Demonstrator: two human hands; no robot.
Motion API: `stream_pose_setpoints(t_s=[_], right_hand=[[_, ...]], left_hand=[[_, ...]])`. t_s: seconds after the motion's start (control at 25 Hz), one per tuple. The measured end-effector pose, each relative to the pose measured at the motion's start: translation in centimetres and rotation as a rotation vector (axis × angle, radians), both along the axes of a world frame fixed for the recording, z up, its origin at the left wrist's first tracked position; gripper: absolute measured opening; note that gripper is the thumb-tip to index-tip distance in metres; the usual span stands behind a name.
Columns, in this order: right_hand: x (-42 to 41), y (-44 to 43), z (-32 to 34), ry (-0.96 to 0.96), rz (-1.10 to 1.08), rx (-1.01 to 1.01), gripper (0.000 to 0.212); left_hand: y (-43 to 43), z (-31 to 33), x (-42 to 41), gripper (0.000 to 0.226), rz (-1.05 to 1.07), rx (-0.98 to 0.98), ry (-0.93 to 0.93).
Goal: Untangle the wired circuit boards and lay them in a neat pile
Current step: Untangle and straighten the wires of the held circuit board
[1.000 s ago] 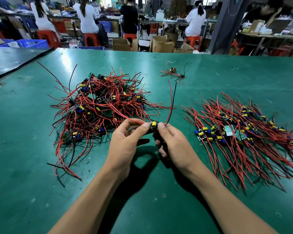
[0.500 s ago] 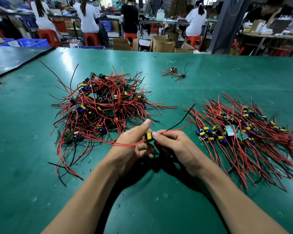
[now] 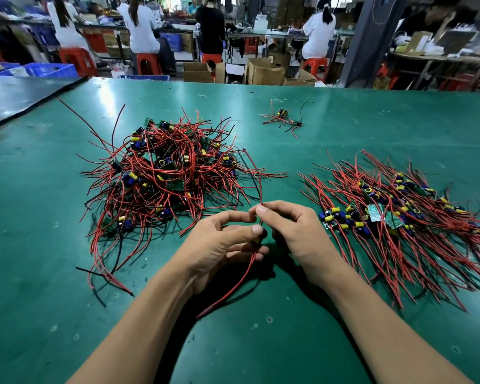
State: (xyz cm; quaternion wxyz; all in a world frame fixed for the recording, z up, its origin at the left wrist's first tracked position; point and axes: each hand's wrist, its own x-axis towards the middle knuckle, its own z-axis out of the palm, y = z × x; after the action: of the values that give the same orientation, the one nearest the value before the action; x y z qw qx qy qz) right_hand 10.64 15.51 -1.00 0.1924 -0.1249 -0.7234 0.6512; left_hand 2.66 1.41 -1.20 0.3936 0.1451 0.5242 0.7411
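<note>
Wired circuit board (image 3: 257, 240) sits at frame centre between both hands. Left hand (image 3: 219, 245): grip curled round the board. Right hand (image 3: 297, 231): grip pinching a red lead (image 3: 261, 194) between thumb and forefinger. On the green worktop (image 3: 344, 128), a tangled heap (image 3: 166, 176) lies centre left and a sorted pile (image 3: 399, 217) at right. Seated workers (image 3: 142, 26), red stools (image 3: 147, 63) and cardboard boxes (image 3: 263, 70) fill the upper frame.

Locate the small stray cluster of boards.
Head view, far back, right of centre: the stray cluster lies beyond the gap between tangled heap and neat pile.
</note>
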Motion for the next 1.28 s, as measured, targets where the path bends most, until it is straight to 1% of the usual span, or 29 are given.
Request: stream_pose_setpoints(t_s=[0.12, 0.2, 0.32, 0.4, 0.44, 0.52, 0.56, 0.64, 0.72, 0.76, 0.8, 0.92, 1.04, 1.12, 1.2, 1.28], right_hand=[[-0.3, 0.2, 0.2, -0.024, -0.049, -0.305, 0.014], [-0.5, 0.7, 0.4, -0.007, -0.084, -0.467, 0.012], [-0.6, 1.2, 0.7, 0.013, -0.105, -0.632, 0.009], [-0.6, 1.1, 0.7, 0.003, -0.09, -0.68, 0.01], [-0.5, 1.1, 0.7, -0.003, -0.077, -0.694, 0.01], [-0.6, 1.1, 0.7, -0.006, -0.047, -0.707, 0.01], [-0.6, 1.1, 0.7, -0.006, -0.034, -0.687, 0.009], [-0.6, 1.0, 0.6, -0.028, -0.009, -0.568, 0.008], [-0.4, 0.6, 0.2, -0.094, 0.071, -0.441, 0.027], [-0.2, 0.3, -0.1, -0.133, 0.139, -0.412, 0.035], [-0.1, 0.1, -0.2, -0.166, 0.217, -0.399, 0.038], [0.2, -0.3, -0.3, -0.165, 0.43, -0.452, 0.039], [0.2, 0.3, -0.3, -0.099, 0.537, -0.537, 0.042], [0.2, 0.4, -0.4, -0.076, 0.546, -0.595, 0.037], [0.0, 0.4, -0.5, -0.054, 0.489, -0.617, 0.033], [-0.2, 0.2, -0.7, -0.04, 0.367, -0.476, 0.032]], left_hand=[[0.1, 0.0, 0.4, 0.032, -0.045, -0.002, -0.002], [0.1, 0.1, 0.6, 0.03, -0.059, -0.016, -0.007], [0.2, 0.2, 0.8, 0.031, -0.081, -0.03, -0.01], [0.4, 0.2, 1.0, 0.019, -0.088, -0.066, 0.039], [0.5, 0.2, 1.1, 0.013, -0.083, -0.08, 0.066], [0.7, 0.2, 1.2, 0.015, -0.048, -0.088, 0.099], [0.8, 0.1, 1.3, 0.019, -0.025, -0.084, 0.112], [1.0, 0.0, 1.4, 0.022, 0.012, -0.064, 0.121], [1.1, 0.0, 1.5, 0.011, 0.023, -0.036, 0.102], [1.0, 0.2, 1.6, 0.009, 0.013, -0.021, 0.083], [1.0, 0.2, 1.6, 0.015, -0.009, -0.013, 0.058], [0.7, 0.6, 1.7, 0.023, -0.092, 0.008, -0.029], [0.5, 0.8, 1.7, 0.027, -0.108, 0.048, -0.082], [0.5, 0.8, 1.6, 0.021, -0.114, 0.072, -0.094], [0.4, 0.8, 1.5, 0.019, -0.116, 0.067, -0.097], [0.4, 0.6, 1.4, 0.017, -0.094, 0.026, -0.076]])
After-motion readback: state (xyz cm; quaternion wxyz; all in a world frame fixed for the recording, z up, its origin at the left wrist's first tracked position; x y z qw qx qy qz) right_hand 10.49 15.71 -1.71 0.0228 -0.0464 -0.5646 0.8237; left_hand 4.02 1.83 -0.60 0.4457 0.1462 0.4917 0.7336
